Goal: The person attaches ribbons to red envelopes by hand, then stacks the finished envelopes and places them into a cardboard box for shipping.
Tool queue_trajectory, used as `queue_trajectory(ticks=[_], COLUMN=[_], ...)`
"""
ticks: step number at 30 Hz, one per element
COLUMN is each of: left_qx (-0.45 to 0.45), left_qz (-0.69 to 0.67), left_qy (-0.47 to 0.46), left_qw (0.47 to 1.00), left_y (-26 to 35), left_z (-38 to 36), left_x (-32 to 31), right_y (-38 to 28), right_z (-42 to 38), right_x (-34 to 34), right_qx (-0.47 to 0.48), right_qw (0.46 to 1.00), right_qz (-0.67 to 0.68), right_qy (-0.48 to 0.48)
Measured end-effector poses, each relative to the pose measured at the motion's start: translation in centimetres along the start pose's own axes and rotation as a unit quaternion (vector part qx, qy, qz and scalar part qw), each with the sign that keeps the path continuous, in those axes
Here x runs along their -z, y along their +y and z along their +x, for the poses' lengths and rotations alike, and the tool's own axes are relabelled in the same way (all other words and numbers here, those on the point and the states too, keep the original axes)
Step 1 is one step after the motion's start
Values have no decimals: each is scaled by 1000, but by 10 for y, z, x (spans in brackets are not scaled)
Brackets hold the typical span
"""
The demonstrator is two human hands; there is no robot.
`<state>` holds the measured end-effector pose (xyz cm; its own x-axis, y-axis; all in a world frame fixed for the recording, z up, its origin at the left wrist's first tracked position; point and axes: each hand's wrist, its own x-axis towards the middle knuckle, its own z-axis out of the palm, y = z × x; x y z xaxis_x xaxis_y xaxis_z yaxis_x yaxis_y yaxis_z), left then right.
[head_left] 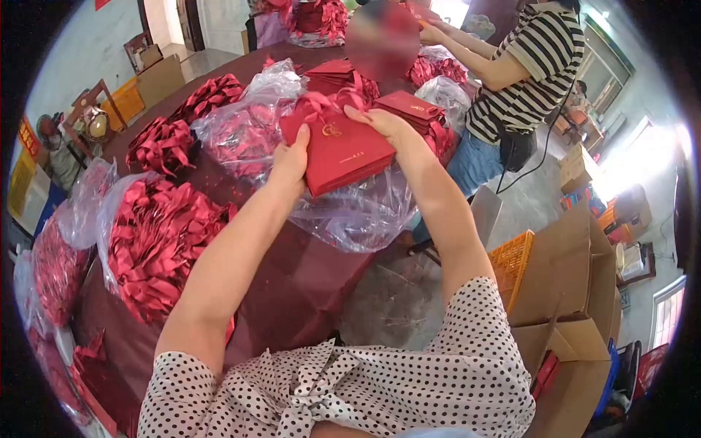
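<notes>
Between my two hands is a red paper gift bag [350, 150] with a gold emblem and small gold lettering, perhaps several bags pressed together. My left hand [293, 155] grips its left side, thumb on the front face. On the upper right edge, my right hand [381, 124] is closed with the thumb on top. Red ribbon [325, 104] bunches along the bag's top edge. A clear plastic bag [358, 212] lies crumpled just below. Another pile of red gift bags [411, 109] sits right behind my right hand.
A big clear bag full of red ribbons [164, 248] stands at left on the dark red table [292, 292]. Ribbon bundles [161, 142] lie farther back. A person in a striped shirt [533, 62] works at the right. Cardboard boxes [558, 255] and an orange crate [511, 263] stand right of me.
</notes>
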<state>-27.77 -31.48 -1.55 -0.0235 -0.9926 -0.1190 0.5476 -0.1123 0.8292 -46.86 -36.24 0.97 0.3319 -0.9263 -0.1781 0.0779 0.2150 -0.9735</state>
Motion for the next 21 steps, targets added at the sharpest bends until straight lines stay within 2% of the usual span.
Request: queue_trajectory(ticks=[1, 2, 3, 5, 6, 8, 10, 11, 12, 13, 14, 15, 16, 18, 19, 21], left_qx=[41, 42, 55, 66, 70, 60, 58, 61, 31, 42, 50, 73, 77, 66, 65, 71], left_qz=[21, 21, 15, 28, 28, 31, 46, 55, 72, 60, 46, 59, 53, 62, 62, 66], left_qy=[17, 15, 30, 53, 58, 99, 94, 104, 102, 102, 98, 115, 120, 106, 103, 108], left_qw=[999, 999, 998, 996, 995, 993, 993, 991, 992, 992, 993, 989, 988, 990, 991, 989], left_y=[-5, -12, -20, -41, -46, -59, -62, -60, -71, -74, -76, -60, -63, -66, -63, -56], left_z=[6, 11, 15, 26, 30, 34, 34, 31, 40, 44, 45, 31, 31, 34, 31, 26], left_x=[0, 1, 3, 15, 17, 22, 27, 26, 32, 36, 37, 28, 31, 33, 31, 27], right_y=[2, 6, 14, 36, 58, 29, 42, 34, 28, 12, 17, 8, 3, -2, 3, 15], right_z=[10, 19, 24, 38, 59, 25, 41, 37, 34, 17, 15, 3, -7, -21, -20, -2], right_x=[7, 15, 19, 25, 39, 9, 20, 18, 15, -3, 3, -6, -16, -31, -42, -52], right_qx=[-12, -26, -57, -58, -36, 14, -6, -32, -19, 15, 105, 150, 147, 242, 263, 226], right_qw=[998, 991, 988, 979, 936, 899, 860, 805, 763, 709, 672, 638, 637, 722, 700, 725], right_qz=[-62, -123, -138, -185, -335, -422, -487, -561, -607, -658, -674, -691, -695, -626, -651, -648], right_qy=[27, 53, 51, 63, 100, 116, 150, 189, 224, 252, 288, 306, 299, 172, 132, 57])
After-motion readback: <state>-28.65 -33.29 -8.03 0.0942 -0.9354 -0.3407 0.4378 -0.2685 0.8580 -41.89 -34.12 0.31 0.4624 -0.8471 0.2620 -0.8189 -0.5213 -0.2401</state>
